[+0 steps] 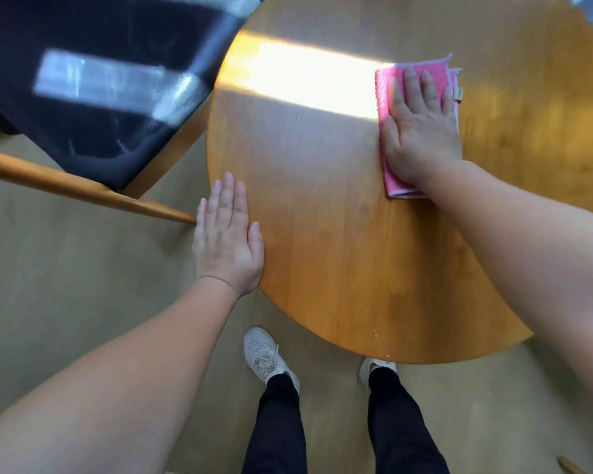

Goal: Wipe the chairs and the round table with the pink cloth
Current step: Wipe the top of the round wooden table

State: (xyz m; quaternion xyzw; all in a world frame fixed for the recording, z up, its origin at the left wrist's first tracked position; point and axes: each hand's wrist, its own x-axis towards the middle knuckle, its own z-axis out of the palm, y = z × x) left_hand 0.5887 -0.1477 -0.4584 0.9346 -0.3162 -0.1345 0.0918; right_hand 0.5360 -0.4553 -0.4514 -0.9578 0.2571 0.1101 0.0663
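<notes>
Your right hand [421,131] lies flat on the folded pink cloth [399,183], fingers straight and slightly spread, pressing it down instead of gripping it; a flat palm like that likely spreads the pressure over the whole pad so it wipes a broad band. The cloth sits on the far right part of the round table [339,241], at the right end of a bright streak of sunlight, with its near corner showing below your wrist. Your left hand [226,237] rests on the near left rim of the table, fingers straight and together, holding nothing. Part of it is on the wood and part hangs past the edge, which reads as a brace to steady the top against the push of the wiping hand. The chair [93,97] with the dark glossy seat stands just beside the table on the far left, its wooden rail [83,188] angling toward your left hand. Judging by the cloth's place, the tabletop is the surface in hand, and its near and left areas lie within your reach.
</notes>
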